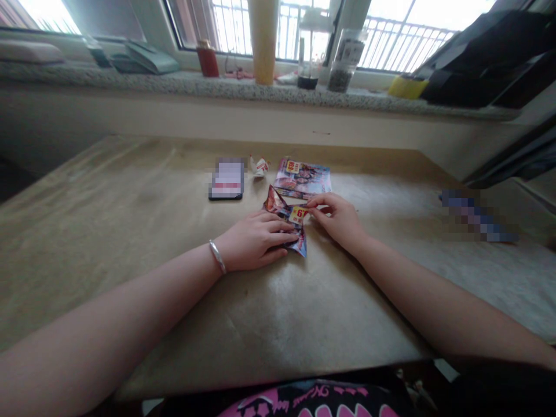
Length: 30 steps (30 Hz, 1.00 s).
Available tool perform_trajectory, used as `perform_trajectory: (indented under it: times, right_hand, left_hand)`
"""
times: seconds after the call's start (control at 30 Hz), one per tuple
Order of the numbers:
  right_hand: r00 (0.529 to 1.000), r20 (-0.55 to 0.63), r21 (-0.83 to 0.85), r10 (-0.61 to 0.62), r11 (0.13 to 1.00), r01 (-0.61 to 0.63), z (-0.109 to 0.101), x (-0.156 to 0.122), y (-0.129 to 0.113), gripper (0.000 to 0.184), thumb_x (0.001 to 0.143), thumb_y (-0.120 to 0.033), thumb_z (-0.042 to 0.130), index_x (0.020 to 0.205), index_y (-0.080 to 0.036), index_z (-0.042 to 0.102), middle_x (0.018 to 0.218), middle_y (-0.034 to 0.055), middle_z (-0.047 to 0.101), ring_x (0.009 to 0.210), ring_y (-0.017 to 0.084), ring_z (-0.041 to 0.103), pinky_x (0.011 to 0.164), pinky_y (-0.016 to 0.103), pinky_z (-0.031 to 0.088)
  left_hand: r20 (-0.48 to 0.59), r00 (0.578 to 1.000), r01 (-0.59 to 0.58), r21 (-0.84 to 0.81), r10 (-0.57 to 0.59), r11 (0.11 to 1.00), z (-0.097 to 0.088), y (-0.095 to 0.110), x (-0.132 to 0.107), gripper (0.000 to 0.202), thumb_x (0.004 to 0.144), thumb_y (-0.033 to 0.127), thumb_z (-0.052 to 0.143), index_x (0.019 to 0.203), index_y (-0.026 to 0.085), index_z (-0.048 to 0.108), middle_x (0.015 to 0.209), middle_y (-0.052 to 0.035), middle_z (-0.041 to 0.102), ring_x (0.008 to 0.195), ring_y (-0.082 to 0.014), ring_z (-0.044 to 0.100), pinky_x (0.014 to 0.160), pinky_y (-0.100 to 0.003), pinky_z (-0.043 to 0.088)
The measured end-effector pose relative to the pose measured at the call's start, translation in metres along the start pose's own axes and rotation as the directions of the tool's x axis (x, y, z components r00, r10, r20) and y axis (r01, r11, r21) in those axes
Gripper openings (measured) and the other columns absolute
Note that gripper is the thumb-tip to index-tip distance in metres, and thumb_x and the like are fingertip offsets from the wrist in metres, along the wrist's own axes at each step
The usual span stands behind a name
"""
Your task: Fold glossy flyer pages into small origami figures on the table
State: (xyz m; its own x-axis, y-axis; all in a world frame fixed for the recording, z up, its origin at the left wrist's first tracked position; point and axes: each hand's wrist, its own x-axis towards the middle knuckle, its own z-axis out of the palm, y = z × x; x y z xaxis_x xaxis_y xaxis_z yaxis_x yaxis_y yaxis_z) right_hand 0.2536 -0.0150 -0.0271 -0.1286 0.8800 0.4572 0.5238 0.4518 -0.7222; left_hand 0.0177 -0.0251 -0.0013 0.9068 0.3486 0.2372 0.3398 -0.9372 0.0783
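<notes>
A partly folded sheet of colourful printed paper (297, 217) lies on the table in front of me, one corner sticking up at its far left. My left hand (266, 238) rests flat across it, fingers stretched out, with a silver bangle on the wrist. At the paper's right edge, the thumb and forefinger of my right hand (336, 217) pinch its border. Just beyond both hands lies a flat printed leaflet (309, 174) with a yellow price mark. Part of the paper is hidden under my left fingers.
A phone-like device (227, 178), blurred, lies left of a small crumpled or folded white-and-red paper piece (260, 167). On the table's right is another blurred object (475, 215). Bottles and jars, including a red bottle (207, 58), line the stone windowsill (174, 78) behind.
</notes>
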Motion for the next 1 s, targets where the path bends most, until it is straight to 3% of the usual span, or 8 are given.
perform_trajectory:
  times: [0.23, 0.47, 0.63, 0.83, 1.0]
  right_hand:
    - [0.984, 0.008, 0.221, 0.179, 0.959, -0.176, 0.006, -0.001, -0.002, 0.031, 0.072, -0.034, 0.068, 0.1, -0.022, 0.06, 0.088, 0.0017, 0.068, 0.063, 0.012, 0.061, 0.06, 0.029, 0.053]
    - [0.946, 0.059, 0.221, 0.32, 0.92, -0.325, 0.006, 0.0, -0.007, 0.023, 0.073, -0.037, 0.065, 0.089, -0.021, 0.061, 0.055, -0.0044, 0.057, 0.048, 0.011, 0.053, 0.043, 0.022, 0.039]
    - [0.957, 0.068, 0.209, 0.282, 0.934, -0.29, 0.008, 0.0, -0.003, 0.018, 0.073, -0.036, 0.064, 0.085, -0.023, 0.058, 0.055, -0.0055, 0.054, 0.045, 0.011, 0.051, 0.041, 0.022, 0.039]
    - [0.963, 0.085, 0.204, 0.255, 0.942, -0.267, 0.011, -0.003, -0.005, 0.027, 0.072, -0.038, 0.065, 0.093, -0.023, 0.056, 0.073, -0.0027, 0.061, 0.051, 0.01, 0.054, 0.045, 0.023, 0.042]
    - [0.966, 0.108, 0.121, 0.236, 0.961, -0.248, 0.014, -0.005, -0.005, 0.03, 0.071, -0.031, 0.066, 0.098, -0.022, 0.055, 0.059, -0.0057, 0.054, 0.05, 0.011, 0.051, 0.047, 0.024, 0.04]
  left_hand:
    - [-0.022, 0.999, -0.048, -0.024, 0.048, 0.999, 0.0, -0.001, 0.001, 0.036, 0.092, 0.032, 0.048, 0.125, 0.021, 0.058, 0.125, -0.0091, 0.06, 0.116, -0.0258, 0.053, 0.099, -0.044, 0.043]
    - [-0.007, 0.999, -0.034, -0.028, 0.034, 0.999, 0.001, -0.002, 0.001, 0.036, 0.092, 0.033, 0.049, 0.125, 0.022, 0.057, 0.126, -0.0083, 0.059, 0.117, -0.0257, 0.052, 0.102, -0.044, 0.041]
    - [-0.009, 1.0, 0.023, -0.03, -0.023, 0.999, 0.004, -0.002, 0.002, 0.037, 0.09, 0.034, 0.052, 0.124, 0.021, 0.057, 0.122, -0.0108, 0.059, 0.113, -0.0258, 0.053, 0.1, -0.045, 0.041]
    - [-0.048, 0.997, 0.057, -0.024, -0.058, 0.998, 0.005, -0.003, 0.001, 0.035, 0.089, 0.036, 0.052, 0.121, 0.025, 0.06, 0.116, -0.0098, 0.057, 0.109, -0.0252, 0.051, 0.099, -0.045, 0.04]
    - [-0.049, 0.996, 0.072, -0.023, -0.073, 0.997, 0.006, -0.005, 0.0, 0.035, 0.088, 0.036, 0.052, 0.121, 0.024, 0.061, 0.116, -0.0102, 0.055, 0.11, -0.0256, 0.049, 0.102, -0.045, 0.039]
